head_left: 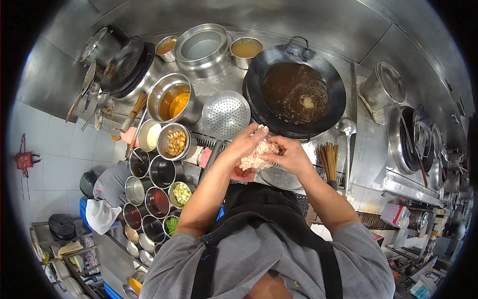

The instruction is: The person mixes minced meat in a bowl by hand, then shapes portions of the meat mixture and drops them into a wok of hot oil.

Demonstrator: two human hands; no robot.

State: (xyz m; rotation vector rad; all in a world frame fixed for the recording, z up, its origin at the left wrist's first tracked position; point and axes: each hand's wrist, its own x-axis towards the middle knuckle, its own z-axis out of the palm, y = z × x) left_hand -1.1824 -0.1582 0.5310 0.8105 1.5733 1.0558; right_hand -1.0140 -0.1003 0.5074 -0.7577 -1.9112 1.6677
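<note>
Both my hands are around a pale pinkish, wet-looking lump of raw meat (260, 155), just in front of the wok. My left hand (243, 145) cups it from the left, with a bit of the pale stuff at the fingertips. From the other side, the fingers of my right hand (291, 157) pinch its edge. A large black wok (256, 92) of dark oil lies beyond my hands; one golden piece (307, 102) bubbles in the oil. Left of the wok is a perforated steel strainer (225, 114).
A ladle (346, 127) and a bamboo brush (327, 160) lie at the right. Pots of sauce and ingredients crowd the left, including a bowl of browned pieces (174, 142) and a pot of orange liquid (167, 102). Another person's grey sleeve (112, 184) shows at far left.
</note>
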